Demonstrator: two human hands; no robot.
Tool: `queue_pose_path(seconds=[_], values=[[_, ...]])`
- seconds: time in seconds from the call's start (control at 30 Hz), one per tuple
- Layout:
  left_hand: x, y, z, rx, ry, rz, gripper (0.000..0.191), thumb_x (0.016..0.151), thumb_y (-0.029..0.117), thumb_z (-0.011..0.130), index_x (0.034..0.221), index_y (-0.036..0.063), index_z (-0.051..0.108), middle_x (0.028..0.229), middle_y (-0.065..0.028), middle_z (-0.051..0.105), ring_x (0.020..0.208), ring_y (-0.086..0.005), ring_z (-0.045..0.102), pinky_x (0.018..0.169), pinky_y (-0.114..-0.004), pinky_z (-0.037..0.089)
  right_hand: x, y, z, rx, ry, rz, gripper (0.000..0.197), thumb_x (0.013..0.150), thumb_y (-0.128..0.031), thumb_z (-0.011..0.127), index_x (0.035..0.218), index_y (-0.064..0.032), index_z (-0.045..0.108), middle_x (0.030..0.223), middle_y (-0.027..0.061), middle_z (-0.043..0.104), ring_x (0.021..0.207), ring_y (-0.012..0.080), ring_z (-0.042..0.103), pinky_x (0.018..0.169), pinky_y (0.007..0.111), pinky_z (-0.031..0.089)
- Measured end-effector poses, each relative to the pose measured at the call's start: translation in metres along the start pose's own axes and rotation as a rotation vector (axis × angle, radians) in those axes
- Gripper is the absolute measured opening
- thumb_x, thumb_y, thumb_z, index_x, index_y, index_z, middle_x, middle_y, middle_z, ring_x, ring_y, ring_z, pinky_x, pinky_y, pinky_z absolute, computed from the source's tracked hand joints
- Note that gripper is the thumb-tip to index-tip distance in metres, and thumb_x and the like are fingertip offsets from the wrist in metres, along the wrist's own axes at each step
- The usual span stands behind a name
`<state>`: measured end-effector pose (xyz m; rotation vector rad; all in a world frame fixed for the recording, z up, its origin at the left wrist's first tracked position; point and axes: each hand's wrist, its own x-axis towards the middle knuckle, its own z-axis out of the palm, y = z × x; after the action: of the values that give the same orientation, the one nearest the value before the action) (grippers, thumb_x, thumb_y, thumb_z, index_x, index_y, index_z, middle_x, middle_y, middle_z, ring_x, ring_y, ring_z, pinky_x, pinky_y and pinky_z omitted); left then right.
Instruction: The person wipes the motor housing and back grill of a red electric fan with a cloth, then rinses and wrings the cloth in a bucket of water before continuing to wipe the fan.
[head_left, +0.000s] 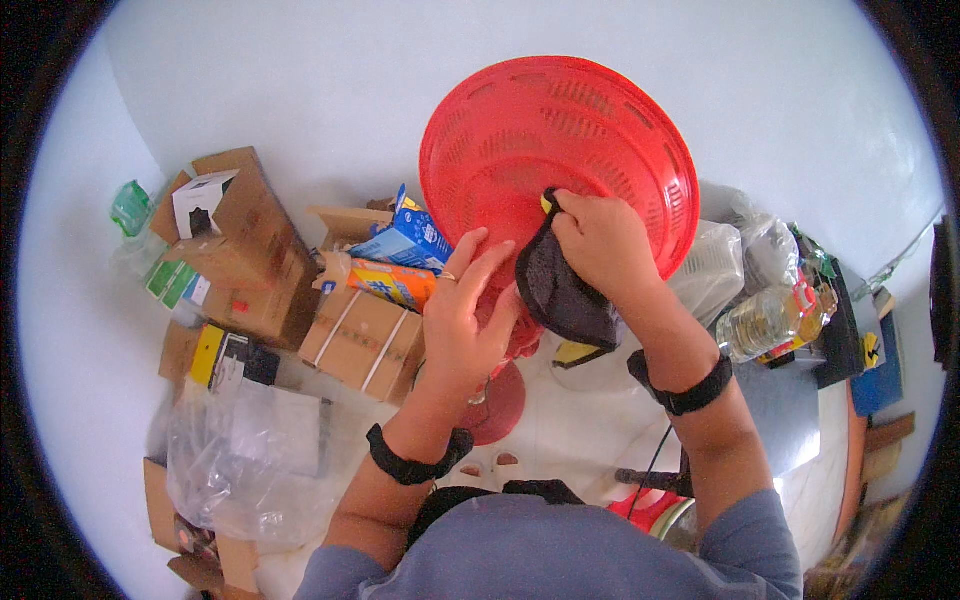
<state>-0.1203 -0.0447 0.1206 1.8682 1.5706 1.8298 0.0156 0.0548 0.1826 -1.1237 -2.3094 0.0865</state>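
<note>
My right hand grips the upper edge of a black cloth piece with yellow patches at its edges. The cloth hangs down from my fingers in front of a large round red plastic basket with slotted walls. My left hand, with a ring on one finger, is just left of the cloth, its fingers spread. Its thumb tip comes close to the cloth's edge; whether they touch I cannot tell. Red material partly shows between my hands, and below it a dark red disc lies near the floor.
At left stand an open cardboard box, a strapped carton, an orange packet and a clear plastic bag. To the right are a clear plastic bottle and a metallic surface. A white wall rises behind.
</note>
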Motion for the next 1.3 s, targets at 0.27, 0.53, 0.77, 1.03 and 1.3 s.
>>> queue_pose_path(seconds=[0.27,0.53,0.77,1.03,1.3], values=[[-0.001,0.002,0.001,-0.037,-0.011,-0.03,0.034,0.077,0.018,0.063,0.107,0.005,0.058,0.119,-0.0222,0.049,0.107,-0.0355,0.05,0.089,-0.037,0.041,0.021,0.004,-0.027,-0.506,-0.362,-0.297,0.021,0.08,-0.018,0.043,0.089,-0.0051,0.057,0.066,0.015,0.059,0.065,0.0335,0.059,0.06,0.046,0.046],[-0.003,0.002,0.004,-0.028,0.03,-0.026,0.033,0.077,0.02,0.063,0.107,0.0052,0.058,0.118,-0.0237,0.049,0.105,-0.0365,0.051,0.088,-0.038,0.041,-0.016,0.024,0.004,0.227,0.013,-0.144,0.028,0.079,-0.011,0.046,0.101,0.0005,0.059,0.078,0.0216,0.06,0.073,0.0351,0.061,0.065,0.04,0.048],[-0.007,0.0,0.004,-0.071,0.024,-0.015,0.034,0.076,0.018,0.064,0.106,0.0049,0.058,0.117,-0.0237,0.049,0.105,-0.0369,0.051,0.087,-0.038,0.041,-0.023,0.005,-0.006,0.126,0.006,-0.158,0.024,0.079,-0.01,0.046,0.096,0.0012,0.059,0.075,0.0215,0.059,0.07,0.0348,0.06,0.066,0.04,0.049],[-0.007,0.001,0.004,-0.049,0.041,-0.004,0.033,0.076,0.02,0.064,0.105,0.0046,0.059,0.117,-0.0233,0.049,0.105,-0.0365,0.051,0.088,-0.038,0.04,-0.009,0.006,-0.009,0.222,-0.104,0.061,0.033,0.079,-0.012,0.047,0.108,0.0009,0.056,0.092,0.0249,0.059,0.088,0.0326,0.06,0.076,0.032,0.047],[-0.01,0.005,0.005,-0.024,0.057,-0.033,0.033,0.076,0.022,0.064,0.104,0.0051,0.059,0.118,-0.0232,0.048,0.105,-0.0366,0.05,0.088,-0.038,0.041,-0.014,0.007,-0.003,0.292,-0.048,-0.231,0.03,0.078,-0.014,0.046,0.102,-0.0004,0.06,0.079,0.0241,0.059,0.075,0.0346,0.06,0.068,0.039,0.048]])
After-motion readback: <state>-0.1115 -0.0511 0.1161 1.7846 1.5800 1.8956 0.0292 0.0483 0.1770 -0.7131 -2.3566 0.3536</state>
